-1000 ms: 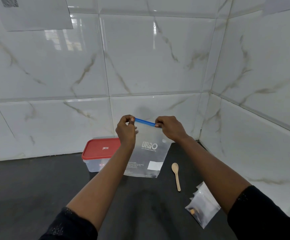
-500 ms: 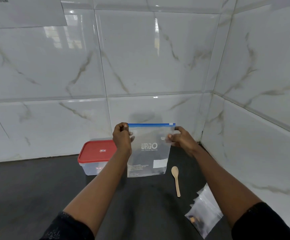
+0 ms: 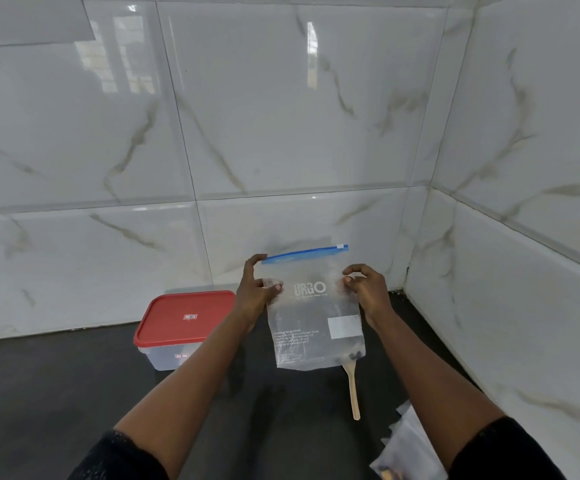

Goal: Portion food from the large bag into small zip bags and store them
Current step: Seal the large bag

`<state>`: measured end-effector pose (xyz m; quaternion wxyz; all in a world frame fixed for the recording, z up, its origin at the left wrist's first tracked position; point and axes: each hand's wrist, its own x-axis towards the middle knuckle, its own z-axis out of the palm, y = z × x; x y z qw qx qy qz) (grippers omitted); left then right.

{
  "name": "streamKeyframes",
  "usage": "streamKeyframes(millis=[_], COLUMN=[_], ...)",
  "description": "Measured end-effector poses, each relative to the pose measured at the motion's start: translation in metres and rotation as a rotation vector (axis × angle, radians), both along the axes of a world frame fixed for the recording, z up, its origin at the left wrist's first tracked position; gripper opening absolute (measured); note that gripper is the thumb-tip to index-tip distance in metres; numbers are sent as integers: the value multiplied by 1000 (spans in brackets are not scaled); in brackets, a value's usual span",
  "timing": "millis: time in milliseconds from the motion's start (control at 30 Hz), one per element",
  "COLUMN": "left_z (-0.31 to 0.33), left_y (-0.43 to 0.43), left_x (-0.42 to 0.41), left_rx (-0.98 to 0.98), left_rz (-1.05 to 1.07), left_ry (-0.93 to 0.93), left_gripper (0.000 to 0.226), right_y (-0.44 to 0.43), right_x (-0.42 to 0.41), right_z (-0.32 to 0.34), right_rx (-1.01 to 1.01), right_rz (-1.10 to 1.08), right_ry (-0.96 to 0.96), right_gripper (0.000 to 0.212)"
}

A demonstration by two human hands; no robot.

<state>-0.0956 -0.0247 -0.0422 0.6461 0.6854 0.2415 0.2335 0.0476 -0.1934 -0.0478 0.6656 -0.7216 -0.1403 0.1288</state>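
Observation:
I hold the large clear zip bag upright above the dark counter; it has a blue zip strip along the top and white "URGO" lettering. My left hand pinches its left side just below the strip. My right hand pinches the right side at the same height. A few dark bits lie in the bag's lower right corner. Small clear zip bags lie in a pile at the bottom right, one with some food in it.
A clear plastic box with a red lid stands on the black counter left of the bag. A wooden spoon lies under the bag's right corner. White marble-tiled walls meet in a corner close behind and to the right.
Both hands slid down from the blue zip strip to the bag's sides below it. The bag now hangs flatter and a little further right, its strip fully visible.

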Motion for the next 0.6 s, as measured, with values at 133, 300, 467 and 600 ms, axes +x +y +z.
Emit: streamKeyframes(millis=[133,300,467,600], left_z=[-10,-21,-30,-40], left_y=[14,23,28,37], left_x=[16,35,55,70], left_rx=[201,357,416,456], left_rz=[14,38,25,49], left_ry=[22,108,108,188], left_gripper=[43,55,58,46], right_y=[1,5,11,19], right_x=[20,42,60,72], right_z=[-10,-20,-24,-31], right_rx=[-66,-62,-190,-302], right_rz=[57,51,38,-14], right_ry=[-61,-52,-169,-229], right_gripper=[37,39,42,32])
